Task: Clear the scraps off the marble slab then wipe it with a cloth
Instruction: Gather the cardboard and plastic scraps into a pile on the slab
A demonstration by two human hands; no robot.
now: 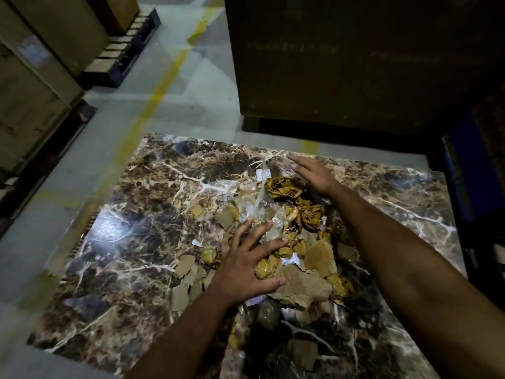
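Pressing hands [250, 265] on unlabelled scraps [287, 222].

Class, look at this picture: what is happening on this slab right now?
A person is gathering a pile of scraps on a marble slab. The left hand presses flat on the near side of the pile, over cardboard bits and crumpled plastic. The right hand lies open at the far side, beside the yellow wads. The scraps are all on the slab, so clearing is not finished. No cloth is in view.
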